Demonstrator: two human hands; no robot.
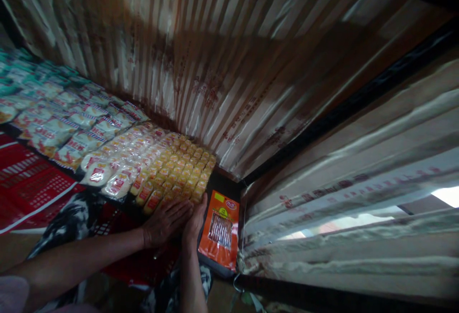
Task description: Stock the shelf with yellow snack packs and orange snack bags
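Note:
My left hand [163, 222] lies flat, fingers stretched out, on the near end of a block of small yellow snack packets [179, 169]. My right hand [195, 220] rests beside it with fingers extended, its edge against the yellow packets and touching the left side of an orange snack packet [220, 229] that lies flat at the right end of the rows.
Rows of white and red packets [107, 160] and green packets [21, 74] run to the left over a red printed cloth [25, 184]. Striped plastic sheeting [215, 64] forms a wall behind and to the right [358, 184].

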